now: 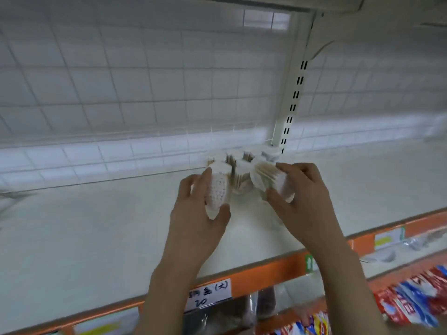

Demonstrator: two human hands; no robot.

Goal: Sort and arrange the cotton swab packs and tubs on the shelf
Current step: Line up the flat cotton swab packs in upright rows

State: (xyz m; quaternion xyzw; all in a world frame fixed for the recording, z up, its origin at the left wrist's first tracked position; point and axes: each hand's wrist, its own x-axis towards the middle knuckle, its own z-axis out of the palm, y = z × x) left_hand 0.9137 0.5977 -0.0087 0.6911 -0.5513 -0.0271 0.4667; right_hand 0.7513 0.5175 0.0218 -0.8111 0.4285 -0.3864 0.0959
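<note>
The left hand point(193, 213) grips a clear tub of cotton swabs point(217, 189), thumb curled under its near end and fingers along its far side. The white swab tips show as a dotted field through the wall. This tub lies tilted, its long axis running from the near end by the thumb up and away toward the back of the shelf point(96, 226).

The right hand point(304, 197) holds a second tub point(268, 180), thumb on the near side and fingers curled over the top. It is tipped over, its round end facing left toward the first tub, with the wooden sticks showing along its side; the blur hides finer detail.

Just behind and between the two held tubs, a cluster of more tubs point(242, 163) stands on the shelf, close to the slotted upright post point(294, 97) at the back. The shelf's orange front edge point(273, 269) carries a handwritten label point(209, 294) below the left hand.
</note>
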